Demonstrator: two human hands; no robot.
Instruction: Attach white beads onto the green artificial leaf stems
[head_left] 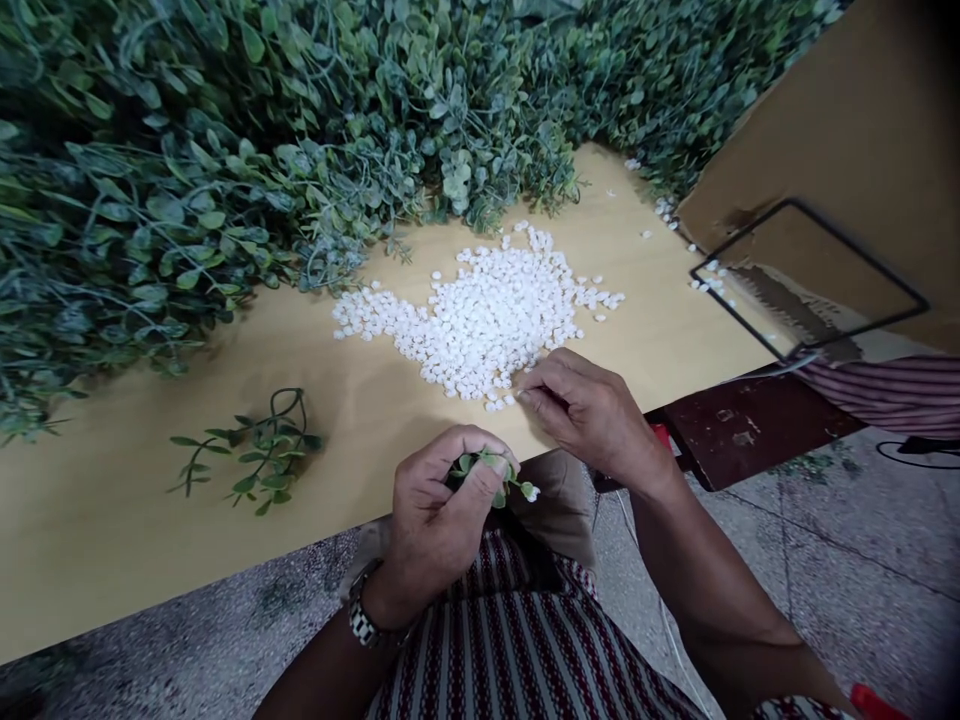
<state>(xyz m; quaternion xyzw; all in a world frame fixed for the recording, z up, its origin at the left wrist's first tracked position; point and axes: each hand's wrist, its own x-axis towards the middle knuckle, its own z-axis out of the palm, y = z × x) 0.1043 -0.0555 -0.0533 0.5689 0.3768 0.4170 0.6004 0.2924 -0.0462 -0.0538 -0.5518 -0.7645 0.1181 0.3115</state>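
Note:
My left hand (pixel 450 510) is closed around an artificial leafy sprig (pixel 504 492), its thumb pressed over the stems. One small white flower tip (pixel 531 493) sticks out to the right of that sprig; most of the rest is hidden in the fingers. At the near edge of a heap of small white flower-like pieces (pixel 495 310), my right hand (pixel 589 415) has thumb and forefinger brought together. White shows beside those fingertips, but I cannot tell whether a piece is gripped. Another green sprig (pixel 270 455) lies on the table to the left.
Dense artificial greenery (pixel 337 130) is piled along the back of the pale tabletop (pixel 360 440). A torn cardboard box (pixel 847 170) and a thin black rectangular frame (pixel 862 235) stand at the right, with stray white pieces nearby. A dark red bench (pixel 750 425) sits below.

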